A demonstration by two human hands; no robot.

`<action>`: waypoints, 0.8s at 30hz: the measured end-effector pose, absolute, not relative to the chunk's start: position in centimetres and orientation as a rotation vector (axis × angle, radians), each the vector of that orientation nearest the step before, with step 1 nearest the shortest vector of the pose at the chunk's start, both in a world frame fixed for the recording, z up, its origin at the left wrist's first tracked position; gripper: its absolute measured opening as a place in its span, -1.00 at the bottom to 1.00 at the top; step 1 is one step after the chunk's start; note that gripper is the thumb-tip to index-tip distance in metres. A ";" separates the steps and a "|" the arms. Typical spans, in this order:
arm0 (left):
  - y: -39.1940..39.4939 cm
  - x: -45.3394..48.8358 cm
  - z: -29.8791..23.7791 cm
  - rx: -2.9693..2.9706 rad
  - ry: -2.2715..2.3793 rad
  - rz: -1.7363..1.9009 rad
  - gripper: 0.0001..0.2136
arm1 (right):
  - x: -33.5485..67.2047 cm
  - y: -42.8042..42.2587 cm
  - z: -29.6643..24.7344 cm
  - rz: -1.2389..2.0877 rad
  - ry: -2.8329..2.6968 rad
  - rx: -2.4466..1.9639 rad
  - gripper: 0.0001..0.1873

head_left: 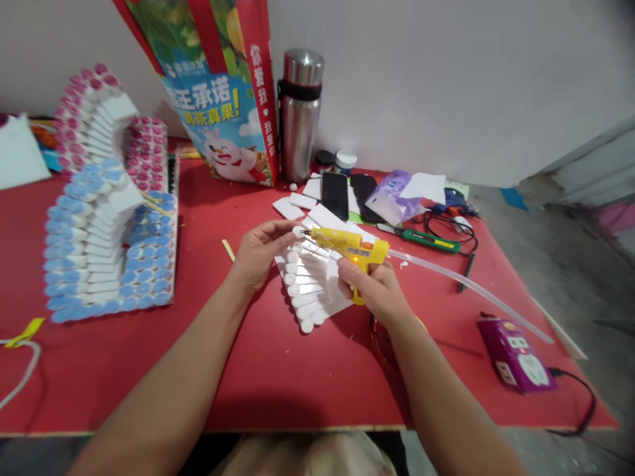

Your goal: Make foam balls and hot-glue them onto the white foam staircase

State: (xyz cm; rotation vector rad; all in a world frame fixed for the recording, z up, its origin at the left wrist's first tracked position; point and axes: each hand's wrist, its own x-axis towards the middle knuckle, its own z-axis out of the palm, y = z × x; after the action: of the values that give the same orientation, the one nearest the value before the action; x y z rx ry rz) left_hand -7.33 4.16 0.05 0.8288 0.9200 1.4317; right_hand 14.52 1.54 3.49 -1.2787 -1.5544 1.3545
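My right hand (370,287) is wrapped round the handle of a yellow hot glue gun (342,243), with a long clear glue stick (466,285) trailing from its back. The nozzle points left and meets a small white disc (298,232), which my left hand (260,254) pinches between thumb and fingers. Below both hands lies a white fan-shaped piece (310,291) of card strips, edged with round white discs. To the left stand similar curved pieces, one tipped with blue discs (84,225) and one with pink discs (74,132).
A steel thermos (300,119) and a printed bag (223,112) stand against the wall. Two phones (335,196), a purple packet (397,197) and a green-handled cutter (430,240) lie behind the glue gun. A purple power box (516,357) with a cable sits at right.
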 end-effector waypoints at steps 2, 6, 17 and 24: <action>4.2 -7.3 0.1 0.813 0.907 1.432 -0.77 | 14.7 1.6 3.4 1.341 -1.595 -1.270 -0.40; 4.2 -7.2 0.2 0.774 0.879 1.440 -0.78 | 14.9 1.5 3.2 1.320 -1.627 -1.255 -0.40; 4.3 -7.4 0.0 0.786 0.915 1.449 -0.73 | 14.7 1.4 4.2 1.229 -1.695 -1.339 -0.58; 4.2 -7.4 -0.1 0.825 0.915 1.448 -0.74 | 14.8 1.0 4.2 1.275 -1.647 -1.363 -0.60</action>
State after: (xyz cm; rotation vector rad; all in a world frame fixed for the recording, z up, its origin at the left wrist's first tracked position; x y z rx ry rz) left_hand -7.40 4.20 -0.08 0.8248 0.9154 1.4479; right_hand 14.78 0.99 4.24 -1.3629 -1.6467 1.2748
